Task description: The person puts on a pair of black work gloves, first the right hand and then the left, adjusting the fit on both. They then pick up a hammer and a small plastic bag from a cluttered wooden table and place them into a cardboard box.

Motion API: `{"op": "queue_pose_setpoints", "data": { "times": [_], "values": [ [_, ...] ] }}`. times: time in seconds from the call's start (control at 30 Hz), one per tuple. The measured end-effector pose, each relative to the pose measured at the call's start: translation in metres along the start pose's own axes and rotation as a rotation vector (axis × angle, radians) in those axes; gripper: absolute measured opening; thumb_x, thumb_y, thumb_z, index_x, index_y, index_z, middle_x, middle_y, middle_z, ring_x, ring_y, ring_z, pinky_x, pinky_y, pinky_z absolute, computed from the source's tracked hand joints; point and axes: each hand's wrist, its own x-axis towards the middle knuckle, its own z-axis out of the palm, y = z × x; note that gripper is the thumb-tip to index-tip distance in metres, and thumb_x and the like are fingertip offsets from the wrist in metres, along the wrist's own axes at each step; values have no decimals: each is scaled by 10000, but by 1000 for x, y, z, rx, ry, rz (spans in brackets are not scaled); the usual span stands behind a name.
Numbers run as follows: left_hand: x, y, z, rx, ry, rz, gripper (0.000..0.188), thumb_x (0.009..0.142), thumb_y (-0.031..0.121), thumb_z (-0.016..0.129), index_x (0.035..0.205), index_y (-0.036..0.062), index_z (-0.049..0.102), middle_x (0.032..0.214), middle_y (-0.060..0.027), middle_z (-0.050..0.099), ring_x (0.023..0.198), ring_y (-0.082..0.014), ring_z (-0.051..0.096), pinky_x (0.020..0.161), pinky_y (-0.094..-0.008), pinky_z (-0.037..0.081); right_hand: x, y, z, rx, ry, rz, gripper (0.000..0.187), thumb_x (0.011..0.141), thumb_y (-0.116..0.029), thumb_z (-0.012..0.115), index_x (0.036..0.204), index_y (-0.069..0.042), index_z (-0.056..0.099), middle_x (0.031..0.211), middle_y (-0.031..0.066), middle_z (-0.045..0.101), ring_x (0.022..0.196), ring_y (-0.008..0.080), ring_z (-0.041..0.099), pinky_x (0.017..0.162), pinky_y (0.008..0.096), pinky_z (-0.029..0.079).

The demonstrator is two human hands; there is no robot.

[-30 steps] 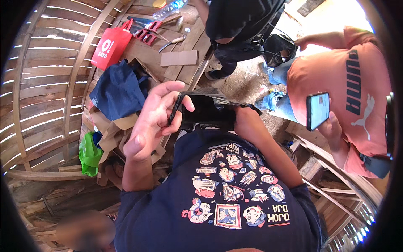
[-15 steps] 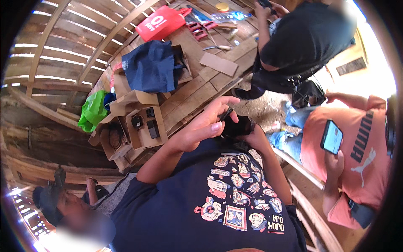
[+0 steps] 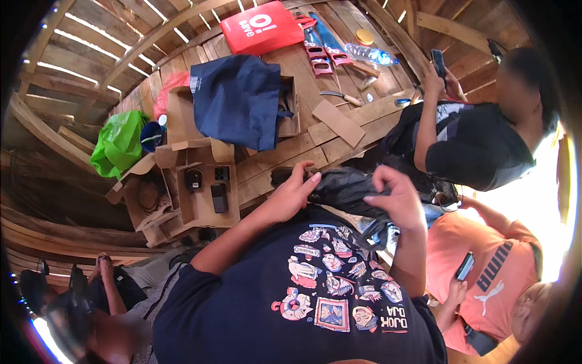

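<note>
While apparently handling crumpled black plastic (image 3: 347, 187) between left hand (image 3: 295, 193) and right hand (image 3: 399, 197) beside the worktop (image 3: 257, 181), cannot tell whether gripping with either half-curled hand; next, probably calls for pinching an edge.

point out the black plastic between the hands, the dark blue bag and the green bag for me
Black plastic (image 3: 344, 185), head view: its crumpled middle.
Dark blue bag (image 3: 235, 102), head view: the middle of its broad side.
Green bag (image 3: 119, 144), head view: the middle of its creased side.
</note>
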Motion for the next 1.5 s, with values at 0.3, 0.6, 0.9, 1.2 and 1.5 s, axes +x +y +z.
{"op": "queue_pose_setpoints", "data": {
  "times": [0.3, 0.6, 0.9, 1.2, 1.5],
  "values": [
    [15, -33, -66, -360, 91, 82, 619, 1160, 534, 255, 1575, 76, 292, 1261, -137, 592, 612, -84, 473, 528, -233, 351, 166, 26, 20, -46, -30, 138, 224, 814, -2, 752, 894, -62, 551, 801, -17, 528, 779, 112, 512, 712, 289, 430],
    [7, -22, -75, -239, 399, 103, 592, 1161, 529, 247, 1571, 114, 346, 1249, -103, 620, 683, -82, 477, 580, -224, 347, 303, 238, 59, -612, -73, 86, 183, 825, 15, 717, 1001, -1, 670, 930, 171, 719, 853, 357, 700, 783, 439, 544],
    [-1, -32, -47, -233, 682, 136, 644, 1154, 549, 275, 1586, 75, 333, 1349, -85, 640, 732, -93, 477, 667, -238, 395, 201, 96, 163, -199, -759, -96, 207, 851, -99, 636, 942, 11, 786, 959, 245, 767, 954, 393, 755, 871, 465, 580],
    [-18, -45, -62, -280, 677, 141, 615, 1162, 522, 285, 1557, 63, 387, 1269, -85, 702, 639, -58, 383, 608, -216, 366, 221, 147, 276, -661, -627, -347, 520, 934, -138, 638, 1445, -74, 568, 1489, 226, 579, 1392, 415, 553, 1150, 516, 455],
    [-48, -62, -109, -304, 591, 142, 650, 1154, 565, 259, 1565, 77, 383, 1328, -110, 698, 661, -56, 406, 633, -213, 371, 230, 228, 346, -446, -385, -200, 448, 1051, -315, 524, 1442, -116, 614, 1496, 169, 605, 1405, 371, 553, 1180, 465, 435]
  ]
}}
